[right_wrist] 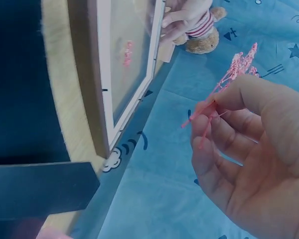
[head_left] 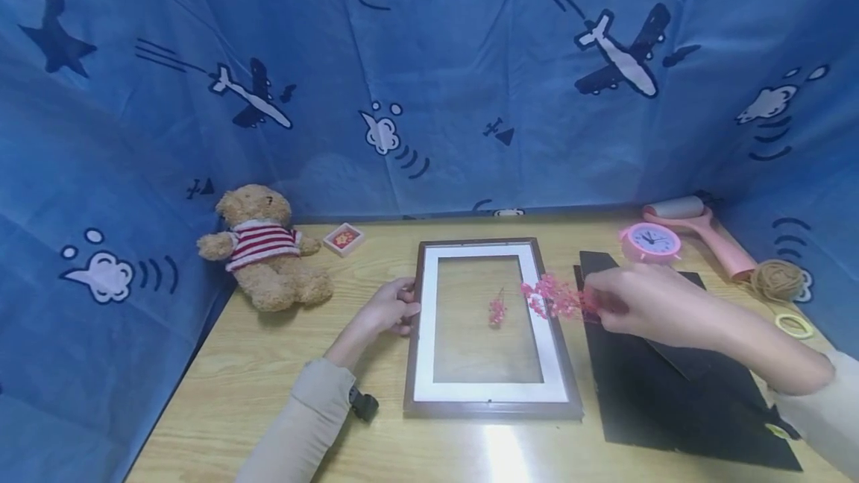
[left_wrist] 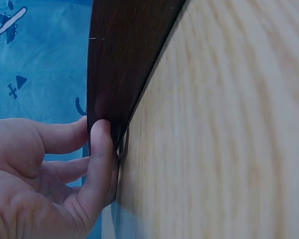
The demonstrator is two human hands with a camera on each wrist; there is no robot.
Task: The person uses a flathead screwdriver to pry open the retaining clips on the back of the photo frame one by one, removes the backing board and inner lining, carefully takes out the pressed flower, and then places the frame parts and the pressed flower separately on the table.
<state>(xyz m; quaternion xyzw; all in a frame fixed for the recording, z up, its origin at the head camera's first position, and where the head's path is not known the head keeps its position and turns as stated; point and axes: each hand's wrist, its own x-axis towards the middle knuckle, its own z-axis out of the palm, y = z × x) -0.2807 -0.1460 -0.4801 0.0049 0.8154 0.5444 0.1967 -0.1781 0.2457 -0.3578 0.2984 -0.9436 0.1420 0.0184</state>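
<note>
A brown picture frame (head_left: pixel 493 410) with a white inner mat lies on the wooden table, and its middle shows the tabletop through it. My left hand (head_left: pixel 388 309) holds the frame's left side; in the left wrist view the thumb and fingers meet its dark edge (left_wrist: pixel 122 59). One small sprig of pink flowers (head_left: pixel 496 311) lies within the mat's opening. Between thumb and fingertips, my right hand (head_left: pixel 644 304) pinches a fuller sprig of pink dried flowers (head_left: pixel 553 297) by its thin stems, its blossoms reaching over the frame's right side.
Right of the frame lies a black backing board (head_left: pixel 671 408). Behind it stand a pink alarm clock (head_left: pixel 651 241) and a pink lint roller (head_left: pixel 721 241), near a ball of twine (head_left: pixel 777 280) and yellow tape (head_left: pixel 794 326). A teddy bear (head_left: pixel 265 252) and small box (head_left: pixel 344 239) sit back left.
</note>
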